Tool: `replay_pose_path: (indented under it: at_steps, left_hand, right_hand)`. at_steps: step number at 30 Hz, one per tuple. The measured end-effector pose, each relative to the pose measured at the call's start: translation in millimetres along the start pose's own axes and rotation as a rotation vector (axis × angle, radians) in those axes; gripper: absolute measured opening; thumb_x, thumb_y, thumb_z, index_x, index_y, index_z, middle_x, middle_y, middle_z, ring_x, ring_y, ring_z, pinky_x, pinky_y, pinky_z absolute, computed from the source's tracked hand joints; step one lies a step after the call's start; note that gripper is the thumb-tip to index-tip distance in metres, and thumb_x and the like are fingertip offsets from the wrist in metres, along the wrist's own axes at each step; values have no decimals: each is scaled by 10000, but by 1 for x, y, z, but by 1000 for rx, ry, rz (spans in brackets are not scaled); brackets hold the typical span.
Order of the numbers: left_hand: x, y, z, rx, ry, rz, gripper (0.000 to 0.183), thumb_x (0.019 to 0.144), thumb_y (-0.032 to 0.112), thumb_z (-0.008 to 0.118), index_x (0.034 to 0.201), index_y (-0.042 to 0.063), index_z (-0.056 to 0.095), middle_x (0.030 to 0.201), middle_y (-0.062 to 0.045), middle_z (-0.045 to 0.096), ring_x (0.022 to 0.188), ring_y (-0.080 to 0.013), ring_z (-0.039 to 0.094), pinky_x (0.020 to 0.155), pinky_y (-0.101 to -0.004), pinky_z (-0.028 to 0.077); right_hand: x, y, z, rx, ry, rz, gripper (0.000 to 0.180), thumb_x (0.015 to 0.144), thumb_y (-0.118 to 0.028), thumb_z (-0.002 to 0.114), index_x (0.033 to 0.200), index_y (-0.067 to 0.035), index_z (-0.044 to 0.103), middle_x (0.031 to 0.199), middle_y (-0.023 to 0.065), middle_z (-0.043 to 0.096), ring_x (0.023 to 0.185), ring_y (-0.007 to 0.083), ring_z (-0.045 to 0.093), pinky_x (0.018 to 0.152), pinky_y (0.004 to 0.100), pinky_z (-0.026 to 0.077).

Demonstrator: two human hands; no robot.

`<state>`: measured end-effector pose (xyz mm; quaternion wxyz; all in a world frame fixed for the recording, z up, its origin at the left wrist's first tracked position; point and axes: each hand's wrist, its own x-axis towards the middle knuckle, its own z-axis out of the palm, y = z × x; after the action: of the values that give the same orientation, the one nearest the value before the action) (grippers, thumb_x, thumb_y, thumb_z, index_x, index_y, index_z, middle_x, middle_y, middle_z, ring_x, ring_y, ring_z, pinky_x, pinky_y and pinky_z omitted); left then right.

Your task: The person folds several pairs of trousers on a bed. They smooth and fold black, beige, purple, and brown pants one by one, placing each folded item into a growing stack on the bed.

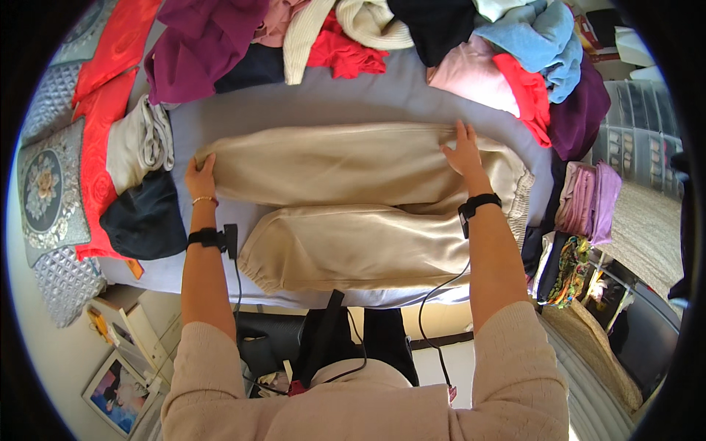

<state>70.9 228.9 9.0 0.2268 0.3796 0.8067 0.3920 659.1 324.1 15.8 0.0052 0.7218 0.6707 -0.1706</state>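
Beige trousers [353, 165] with gathered elastic at the waist and one visible cuff lie flat across a grey-blue bed sheet [309, 102], waistband to the right and legs to the left. At the far leg's left end, my left hand [201, 177] pinches the fabric between thumb and fingers. My right hand [463, 150] rests on the upper part of that same leg near the waist, its fingers spread and palm down. The nearer leg lies just below, untouched. Both wrists wear black straps with cables.
Heaped clothes lie along the far side, among them a purple garment [204, 49] and a light-blue one [532, 38]. Folded grey trousers [140, 138] and a black garment [148, 220] are at left, beside cushions [47, 193]. Folded pink and lilac clothes [587, 201] stack at right.
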Motion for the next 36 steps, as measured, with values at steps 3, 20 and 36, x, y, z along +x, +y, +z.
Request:
replay_pose_path:
  at_steps: [3, 20, 36]
  left_hand:
    - [-5, -24, -2, 19, 116, -77, 486, 828, 299, 706, 1148, -53, 600, 943, -138, 680, 834, -219, 629, 764, -328, 488]
    - [-283, -50, -56, -196, -186, -1076, 419, 779, 265, 752, 1097, 49, 586, 880, -22, 607, 773, -149, 548, 637, -325, 432]
    - [-168, -149, -128, 735, -300, -267, 427, 717, 166, 720, 1082, -17, 596, 949, -188, 650, 898, -366, 614, 814, -417, 495]
  right_hand:
    - [-11, 9, 0, 310, 17, -10, 742, 804, -279, 672, 1431, -92, 323, 1487, 214, 264, 1305, 388, 382, 1063, 439, 354]
    - [-290, 206, 39, 1537, 333, 1535, 680, 784, -602, 648, 1184, -71, 502, 1106, 71, 536, 992, 242, 516, 877, 503, 442]
    - [-308, 272, 27, 385, 458, 1524, 399, 828, -328, 684, 1157, -128, 579, 1027, 129, 611, 874, 340, 597, 732, 500, 496]
